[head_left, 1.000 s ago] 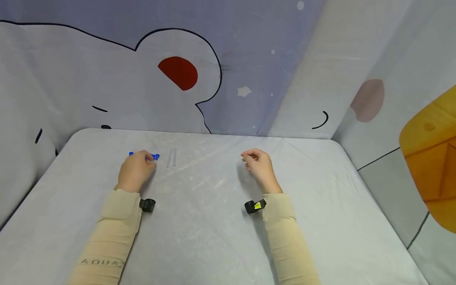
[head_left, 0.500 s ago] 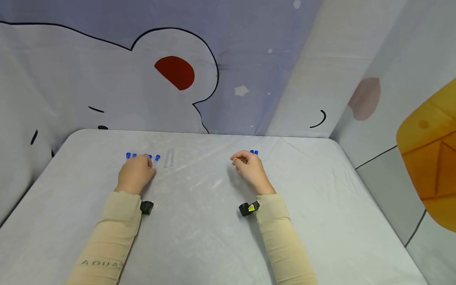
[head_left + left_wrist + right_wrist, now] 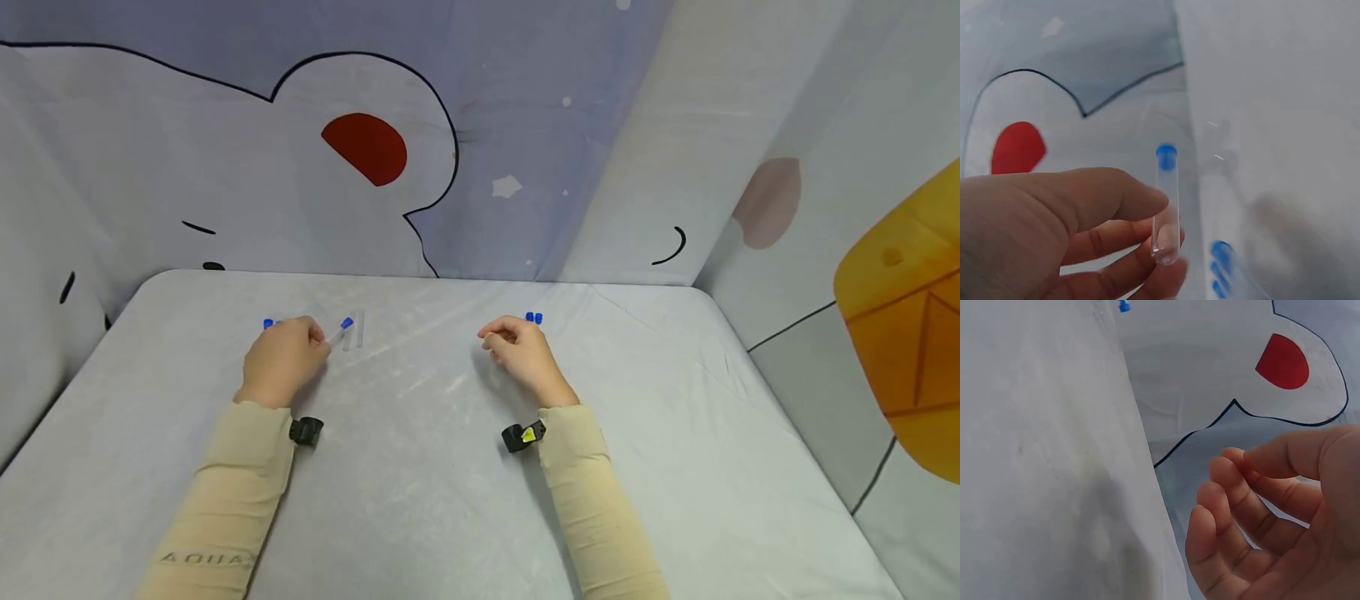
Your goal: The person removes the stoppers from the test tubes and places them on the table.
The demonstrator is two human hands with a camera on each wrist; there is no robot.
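Observation:
Between thumb and fingers, my left hand (image 3: 285,360) pinches a clear test tube (image 3: 1168,184) with a blue stopper in its top. In the left wrist view the tube stands nearly upright, its rounded bottom at the fingers; in the head view it tilts up to the right. Two clear tubes (image 3: 361,328) without stoppers lie just right of this hand, one partly overlapped by the held tube. My right hand (image 3: 525,354) hovers over the table's right half, fingers loosely curled, thumb near the index finger, holding nothing visible.
More blue-stoppered tubes (image 3: 1220,269) lie in a row on the table beyond the left hand, mostly hidden by it in the head view. Two blue stoppers (image 3: 534,317) show behind the right hand. The white-covered table (image 3: 420,467) meets a printed cloth wall (image 3: 525,233).
My left hand has raised the stoppered tube, its blue end swinging right and up. The right hand has moved left, uncovering two blue stoppers behind it.

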